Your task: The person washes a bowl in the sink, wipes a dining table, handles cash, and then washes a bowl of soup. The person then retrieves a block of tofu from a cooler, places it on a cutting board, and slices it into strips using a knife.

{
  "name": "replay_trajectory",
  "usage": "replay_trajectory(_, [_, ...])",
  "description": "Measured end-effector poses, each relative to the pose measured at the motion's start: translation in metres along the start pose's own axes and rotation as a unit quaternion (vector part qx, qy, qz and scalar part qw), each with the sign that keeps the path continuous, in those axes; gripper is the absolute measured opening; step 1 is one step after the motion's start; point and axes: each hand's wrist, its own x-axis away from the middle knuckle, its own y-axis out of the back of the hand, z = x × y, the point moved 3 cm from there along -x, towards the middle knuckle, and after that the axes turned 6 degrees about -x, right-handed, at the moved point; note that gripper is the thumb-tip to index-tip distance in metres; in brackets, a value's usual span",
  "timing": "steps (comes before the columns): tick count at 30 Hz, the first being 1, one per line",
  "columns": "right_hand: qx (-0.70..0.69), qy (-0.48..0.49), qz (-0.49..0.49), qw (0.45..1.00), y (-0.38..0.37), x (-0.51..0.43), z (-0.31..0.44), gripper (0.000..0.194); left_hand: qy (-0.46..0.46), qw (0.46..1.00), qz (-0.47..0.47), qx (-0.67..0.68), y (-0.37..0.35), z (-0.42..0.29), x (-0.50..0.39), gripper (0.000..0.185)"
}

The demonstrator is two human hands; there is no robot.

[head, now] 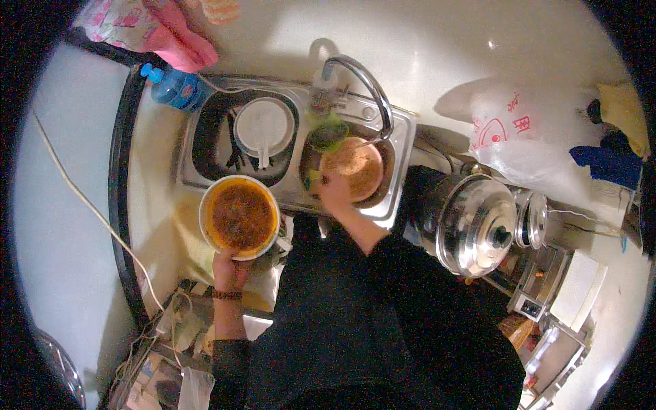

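Observation:
My left hand (233,269) grips the near rim of a round white bowl (203,220) in front of the sink's left basin. Orange-brown oily liquid (243,215) with dark bits fills much of it. My right hand (334,192), blurred, reaches into the right basin at the left edge of a round bowl (371,187) of cloudy orange-pink liquid. A small yellow-green patch shows beside its fingers; whether they close on anything is not clear. Behind that bowl sits a green container (328,134), also blurred. A curved chrome faucet (371,84) arches above.
The left basin of the steel sink (185,171) holds a white round lid or dish (261,123) and dark utensils (231,138). A blue pump bottle (177,89) stands behind left. At right are a large lidded steel pot (476,225), a smaller pot (535,220) and a white plastic bag (528,133).

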Motion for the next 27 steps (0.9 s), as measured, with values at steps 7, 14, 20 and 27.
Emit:
replay_trajectory(7, [0.127,0.024,-0.246,0.961,0.189,-0.063,-0.019,0.027,0.074,0.996,-0.033,0.037,0.015,0.018,-0.024,0.062])
replay_trajectory(14, [0.182,0.056,-0.097,0.977,0.175,-0.108,-0.034,0.042,0.065,0.995,0.024,0.071,-0.022,0.034,-0.056,0.057])
replay_trajectory(20, [0.025,0.107,0.099,0.989,0.126,0.008,0.011,0.029,0.066,0.996,0.057,0.032,-0.053,0.046,-0.084,0.056])
replay_trajectory(27, [-0.051,0.025,0.183,0.981,0.058,0.021,0.042,0.033,0.067,0.988,0.134,0.026,-0.058,0.057,-0.111,0.053])
